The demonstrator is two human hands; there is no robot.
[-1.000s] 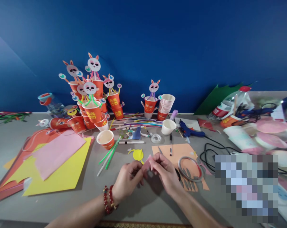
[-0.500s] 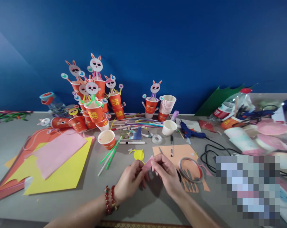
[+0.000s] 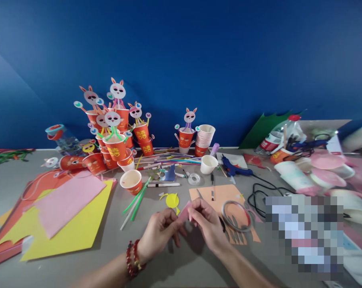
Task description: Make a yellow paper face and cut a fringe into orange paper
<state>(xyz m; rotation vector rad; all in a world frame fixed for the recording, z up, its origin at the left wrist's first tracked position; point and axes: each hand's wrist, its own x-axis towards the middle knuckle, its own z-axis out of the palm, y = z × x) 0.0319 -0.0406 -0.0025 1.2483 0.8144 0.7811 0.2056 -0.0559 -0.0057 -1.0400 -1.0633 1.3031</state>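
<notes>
Toward the near edge of the bench (image 3: 61, 266), left hand (image 3: 157, 236) and right hand (image 3: 209, 228) fingertips pinch a pink strip (image 3: 183, 213). Grip evenly (it probably creases easily).

Mosaic (image 3: 303, 236) hides from us what lies towards the bench's (image 3: 49, 272) right front corner. We lose the pink strip's (image 3: 184, 213) near end behind the left hand (image 3: 159, 232). Our view crops the stems (image 3: 7, 156) by the back edge.

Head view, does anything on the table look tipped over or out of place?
Yes: at the left, one red paper cup lies on its side, its rabbit head sticking out leftward, whereas the stacked cups nearby stand upright.
</notes>
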